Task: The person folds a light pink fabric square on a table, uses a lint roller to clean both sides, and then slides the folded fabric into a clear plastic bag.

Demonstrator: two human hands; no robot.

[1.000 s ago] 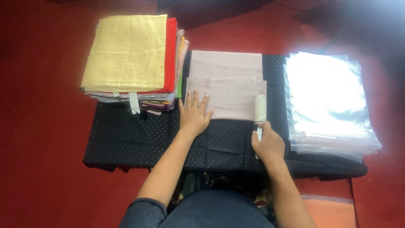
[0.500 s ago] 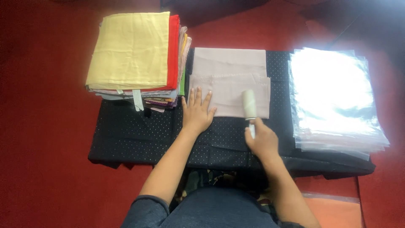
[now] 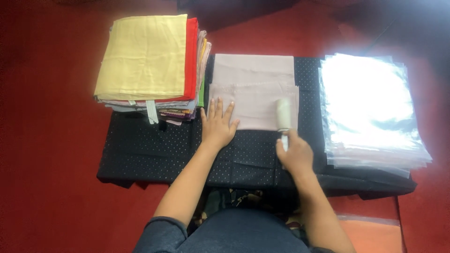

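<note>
A folded pale pink cloth [image 3: 255,89] lies on a black dotted cloth [image 3: 154,150] in front of me. My left hand [image 3: 217,125] rests flat with fingers spread on the pink cloth's near left corner. My right hand [image 3: 294,154] grips the handle of a white lint roller [image 3: 282,114], whose roll lies on the pink cloth's near right part.
A tall stack of folded cloths [image 3: 150,65], yellow and red on top, stands at the left. A pile of clear plastic bags [image 3: 370,107] lies at the right. Red carpet [image 3: 51,140] surrounds the black cloth. An orange packet [image 3: 370,234] sits near my right elbow.
The lint roller has moved left and slightly up across the pink cloth, with my right hand following. My left hand has stayed pressed on the cloth's corner.
</note>
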